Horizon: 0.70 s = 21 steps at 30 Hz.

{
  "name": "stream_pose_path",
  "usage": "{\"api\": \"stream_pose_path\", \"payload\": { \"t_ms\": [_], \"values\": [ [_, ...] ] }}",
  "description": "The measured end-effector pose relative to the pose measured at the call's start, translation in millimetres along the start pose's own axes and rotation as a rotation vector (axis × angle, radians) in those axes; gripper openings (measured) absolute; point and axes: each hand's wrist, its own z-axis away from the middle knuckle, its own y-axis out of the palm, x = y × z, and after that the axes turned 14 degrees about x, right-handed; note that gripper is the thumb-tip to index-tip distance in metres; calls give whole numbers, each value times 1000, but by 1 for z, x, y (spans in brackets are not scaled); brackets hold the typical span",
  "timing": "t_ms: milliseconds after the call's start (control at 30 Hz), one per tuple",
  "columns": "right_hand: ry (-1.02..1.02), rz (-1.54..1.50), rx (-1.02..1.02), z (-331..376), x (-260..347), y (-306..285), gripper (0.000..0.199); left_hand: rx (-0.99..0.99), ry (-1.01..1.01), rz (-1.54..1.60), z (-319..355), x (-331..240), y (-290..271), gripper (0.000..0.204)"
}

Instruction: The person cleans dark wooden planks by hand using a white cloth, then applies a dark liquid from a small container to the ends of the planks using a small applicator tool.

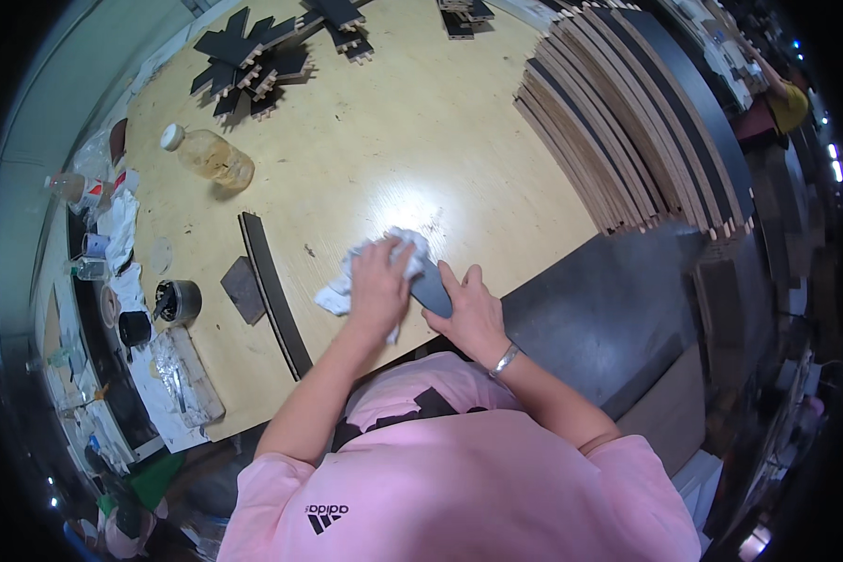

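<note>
Dark panel piece [433, 290], small and flat, lies near the 6 o'clock edge of the pale wooden table [393, 140], just ahead of my chest. My right hand [468, 314] rests on it with fingers laid flat and close together, pinning it to the tabletop; a silver bracelet [504, 360] sits at that wrist. My left hand [379, 286] is closed over a crumpled white rag [398, 253], pressing the rag against the piece's 10 o'clock end, so the two hands almost touch.

At 9 o'clock of my hands a long dark strip [273, 295] runs from the table's middle to its near edge, with a small dark square [244, 288] just beside it at 9 o'clock. Farther toward 9 o'clock, along the table's left margin, stand a round tin [180, 302] and a clutter of cups and wrappers. A plastic bottle [211, 157] lies on its side at 10 o'clock, and a heap of dark notched pieces [253, 61] sits at 11 o'clock.

At 2 o'clock a fanned stack of long boards [628, 140] overhangs the right side of the table, their pale cut edges toward me. A large dark sheet [609, 309] lies at 3 o'clock, its edge touching the table's near corner. Bare tabletop extends from my hands toward 12 o'clock, between the bottle and the boards.
</note>
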Motion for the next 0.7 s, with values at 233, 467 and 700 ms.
{"api": "stream_pose_path", "payload": {
  "t_ms": [233,467,700],
  "values": [
    [-7,3,-51,-3,-3,7,75,52,9,75,16,-16,9,53],
    [-12,3,-56,-1,-2,7,73,-22,-59,62,11,-10,17,56],
    [-14,6,-71,2,-1,7,72,-60,-150,46,-20,9,-4,48]
  ]
}}
